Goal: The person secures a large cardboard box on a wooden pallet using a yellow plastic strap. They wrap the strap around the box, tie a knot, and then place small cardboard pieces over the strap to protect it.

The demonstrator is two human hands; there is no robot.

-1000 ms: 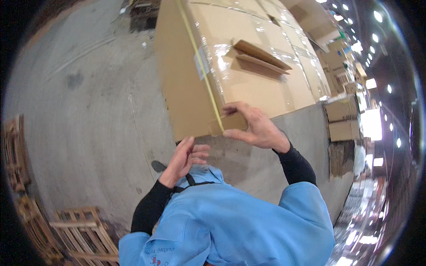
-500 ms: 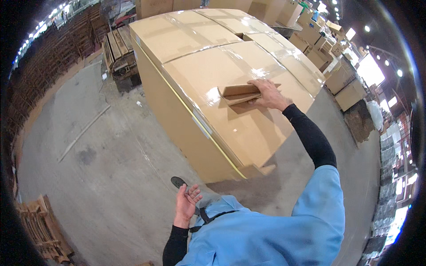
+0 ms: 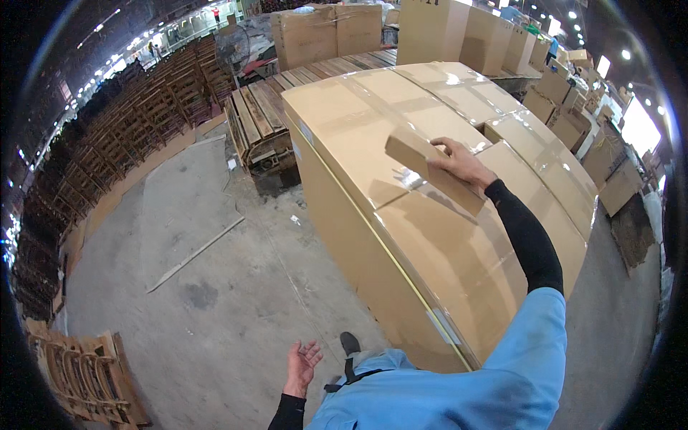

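Observation:
My right hand (image 3: 462,163) grips a folded piece of cardboard (image 3: 410,152), long and narrow, over the top of a bundle of big cardboard boxes (image 3: 494,265). Its far-left end sticks out past my fingers, and a shadow falls on the box tops beneath it. Clear tape runs across these tops, and a yellow strap (image 3: 351,198) lies along the near left side. By my body, above the floor, hangs my left hand (image 3: 304,364), palm partly up, fingers apart and nothing in it.
Wooden pallets (image 3: 261,115) stand beyond the boxes, with more cartons (image 3: 330,32) behind. Stacked dark wooden frames (image 3: 136,122) line the far left. A thin strip (image 3: 195,255) lies on the concrete floor (image 3: 236,315). Wooden pieces (image 3: 89,373) sit at lower left; piled cartons (image 3: 620,172) at right.
My right hand has carried the folded cardboard farther forward over the boxes, turning its flat outer face up. The view has shifted, showing more of the background. My left hand stays low and open.

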